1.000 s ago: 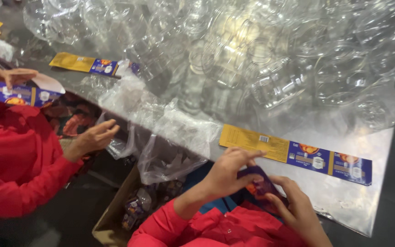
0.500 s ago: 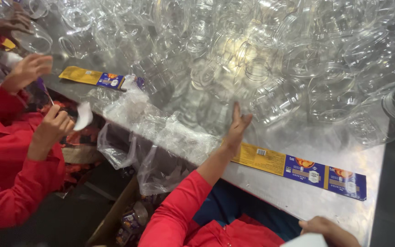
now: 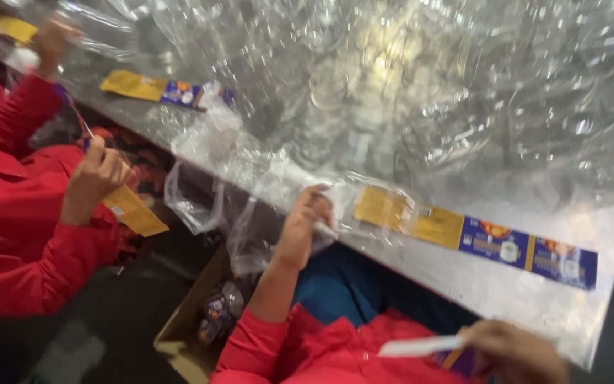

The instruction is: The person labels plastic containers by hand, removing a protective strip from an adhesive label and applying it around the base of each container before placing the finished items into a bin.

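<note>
The left hand [image 3: 305,222] is curled shut on a clear plastic bottle [image 3: 353,206] lying at the near edge of the steel table [image 3: 477,284], over the yellow and blue label strip [image 3: 474,238]. The right hand [image 3: 516,350] pinches a white paper strip [image 3: 421,346]. Below, a brown cardboard box [image 3: 193,320] holds labelled bottles [image 3: 218,316], blurred
</note>
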